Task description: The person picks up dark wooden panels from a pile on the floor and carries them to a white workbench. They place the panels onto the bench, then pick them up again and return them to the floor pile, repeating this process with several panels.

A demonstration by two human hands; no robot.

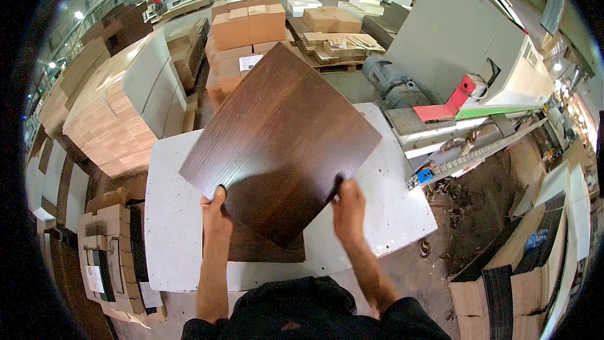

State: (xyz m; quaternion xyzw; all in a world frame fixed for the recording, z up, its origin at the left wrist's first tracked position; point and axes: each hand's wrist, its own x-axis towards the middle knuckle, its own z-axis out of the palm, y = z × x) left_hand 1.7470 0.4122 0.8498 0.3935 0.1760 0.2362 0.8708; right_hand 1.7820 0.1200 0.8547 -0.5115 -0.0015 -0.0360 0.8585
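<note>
A dark brown wood-grain panel (280, 138), roughly square, is held up over a white worktable (390, 208), turned so one corner points toward me. My left hand (216, 213) grips its lower left edge, thumb on top. My right hand (348, 206) grips the lower right edge. Under the raised panel, more dark brown panels (264, 249) lie flat on the table near its front edge, partly hidden.
A grey and white machine (465, 56) with a red part and a conveyor rail stands right of the table. Stacks of light wood panels (119, 113) stand to the left, cardboard boxes (248, 25) behind. Boxed panels (113, 252) lie lower left and lower right.
</note>
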